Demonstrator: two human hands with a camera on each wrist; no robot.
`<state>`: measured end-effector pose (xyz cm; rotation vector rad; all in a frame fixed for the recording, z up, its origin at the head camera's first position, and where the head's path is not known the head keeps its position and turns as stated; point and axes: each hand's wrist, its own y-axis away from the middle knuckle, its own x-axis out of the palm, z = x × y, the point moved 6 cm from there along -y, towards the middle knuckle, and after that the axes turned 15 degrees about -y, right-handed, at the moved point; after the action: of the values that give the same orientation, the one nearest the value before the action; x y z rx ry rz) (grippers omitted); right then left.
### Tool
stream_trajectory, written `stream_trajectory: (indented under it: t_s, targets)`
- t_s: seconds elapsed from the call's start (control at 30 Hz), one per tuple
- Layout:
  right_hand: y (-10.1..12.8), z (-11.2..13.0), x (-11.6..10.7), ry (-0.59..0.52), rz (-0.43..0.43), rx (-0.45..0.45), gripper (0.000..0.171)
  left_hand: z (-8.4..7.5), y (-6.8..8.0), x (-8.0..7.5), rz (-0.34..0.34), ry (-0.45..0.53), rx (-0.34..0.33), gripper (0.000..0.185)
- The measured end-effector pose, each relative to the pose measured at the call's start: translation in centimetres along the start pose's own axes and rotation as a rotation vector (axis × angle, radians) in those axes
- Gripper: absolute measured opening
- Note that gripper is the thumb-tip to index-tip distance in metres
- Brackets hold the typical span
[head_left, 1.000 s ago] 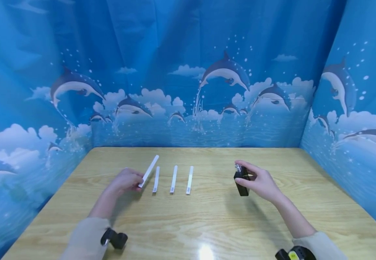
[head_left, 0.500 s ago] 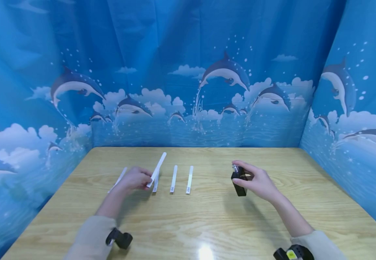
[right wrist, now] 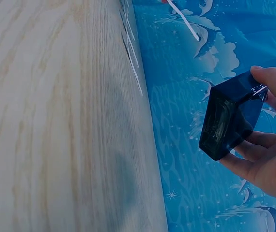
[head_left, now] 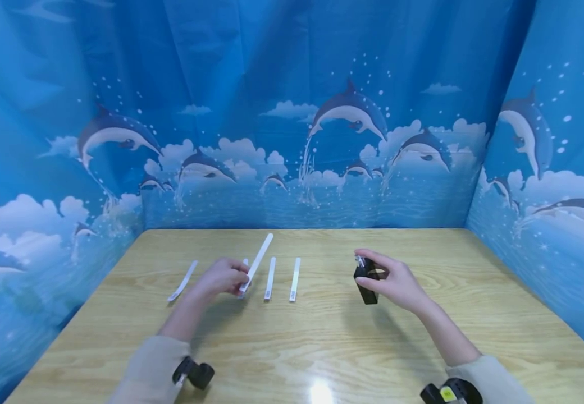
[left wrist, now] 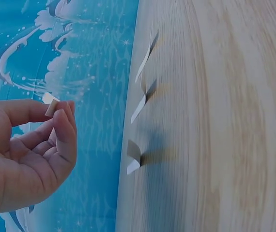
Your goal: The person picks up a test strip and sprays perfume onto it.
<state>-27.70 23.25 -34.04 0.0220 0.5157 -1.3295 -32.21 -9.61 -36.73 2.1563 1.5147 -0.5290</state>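
My left hand (head_left: 225, 278) pinches a white paper test strip (head_left: 260, 256) by its lower end between thumb and fingers. The strip slants up and to the right above the table, and in the left wrist view its end (left wrist: 52, 107) shows at the fingertips. Behind that hand another strip (head_left: 245, 261) is mostly hidden. Two more strips lie to its right, a near one (head_left: 270, 279) and a farther one (head_left: 295, 279). My right hand (head_left: 398, 285) grips a black perfume bottle (head_left: 369, 294) with a silver spray nozzle, held tilted over the table.
One more white strip (head_left: 183, 281), bent near its lower end, lies left of the left hand. All of this is on a light wooden table (head_left: 292, 342). A blue dolphin-print curtain (head_left: 272, 84) closes off the back and both sides.
My left hand has moved right with its strip, now covering most of one lying strip and uncovering the leftmost one. My right hand has drifted slightly left with the perfume bottle.
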Motion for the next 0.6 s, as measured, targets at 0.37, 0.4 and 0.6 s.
stream_trajectory:
  t_s: [0.37,0.4,0.6]
  targets:
    - [0.0,0.1,-0.1,0.01,-0.005,0.004,0.057,-1.1,-0.2,1.1,0.001,-0.032,0.012,0.022]
    - [0.0,0.1,-0.1,0.012,-0.006,0.005,0.057,-1.3,-0.3,1.2,0.002,-0.037,0.014,0.022]
    - [-0.1,0.2,-0.3,0.035,-0.017,-0.004,0.056,-2.1,-0.3,2.0,0.007,-0.072,0.003,0.02]
